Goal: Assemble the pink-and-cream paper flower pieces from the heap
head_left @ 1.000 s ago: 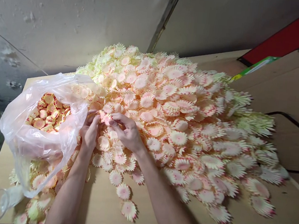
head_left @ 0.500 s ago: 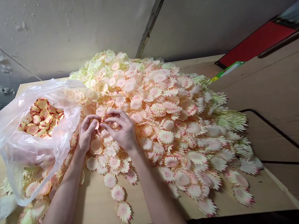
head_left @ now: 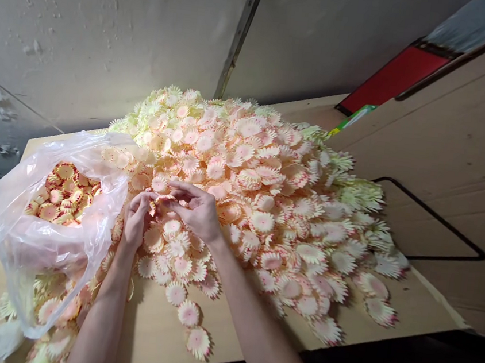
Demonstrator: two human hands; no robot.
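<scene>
A large heap of pale pink and cream petal discs with toothed, red-tipped edges covers much of the table. Over its left part, my left hand and my right hand meet at the fingertips. Both pinch a small piece with a red-dotted rim, partly hidden by the fingers. To the left of my left hand stands an open translucent plastic bag, with several small curled yellow and red flower pieces inside.
More discs lie under and below the bag on the wooden table. A clear plastic item sits at the bottom left. Behind is a grey wall; cardboard and a red panel are at the right.
My fingertips have come closer together around the small piece, and the right hand's fingers are less spread. The whole view has shifted slightly, with the right side of the scene moving left.
</scene>
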